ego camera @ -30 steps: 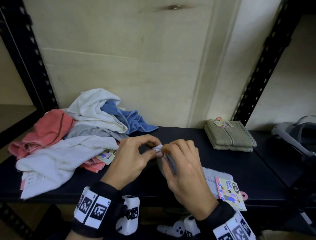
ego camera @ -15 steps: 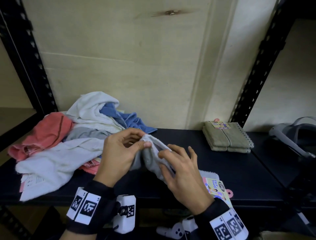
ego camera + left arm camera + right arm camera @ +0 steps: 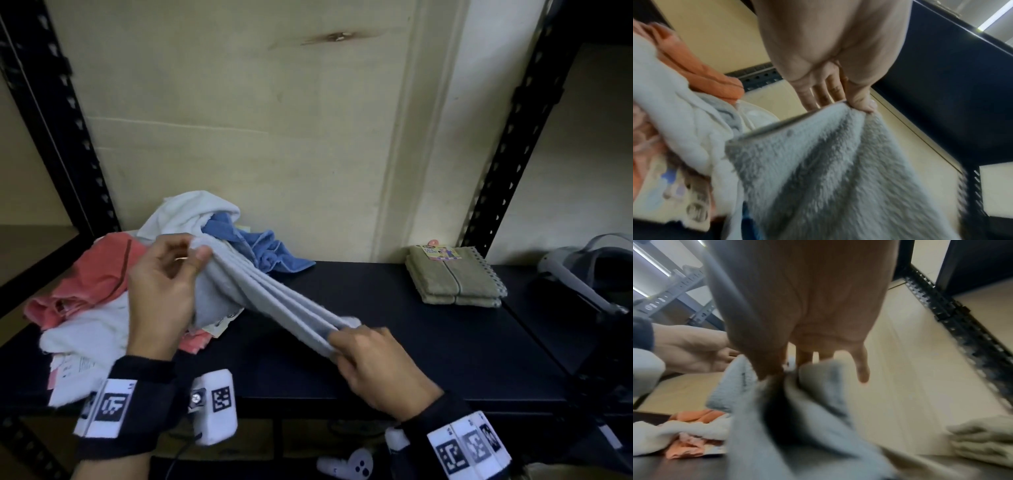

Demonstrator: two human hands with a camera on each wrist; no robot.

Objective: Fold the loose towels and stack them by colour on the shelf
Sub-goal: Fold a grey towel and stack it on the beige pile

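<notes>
Grey towel (image 3: 274, 301): held in the air above the black shelf (image 3: 411, 342), stretched in lengthwise pleats between both hands. One end is pinched by the left hand (image 3: 161, 294) between thumb and fingers, raised in front of the loose pile; the other end is gripped by the right hand (image 3: 373, 363), lower and nearer the shelf's front edge.

Left wrist view: the thumb (image 3: 861, 100) is seen pressed onto the towel's upper corner with the fingers behind the cloth; the fluffy pile of the fabric is plain here and not in the head view.

Right wrist view: the towel's end is seen bunched under the thumb and forefinger, the little finger (image 3: 862, 366) held straight and clear of the cloth. The picture is blurred.

Loose pile, left part of the shelf: white towel (image 3: 191, 212) on top, blue towel (image 3: 263, 250) just beside it, coral towel (image 3: 92, 277) at the left, a second white towel (image 3: 89, 332) at the front with a printed label.

Folded olive-green towels (image 3: 452, 277): stacked at the right of the shelf near the back wall, a printed card on top; well apart from the pile. The card is seen only in the head view.

Headset (image 3: 582, 270): at the far right of the shelf.

Game controller (image 3: 349, 466): white, seen below the shelf's front edge, in the head view only.
</notes>
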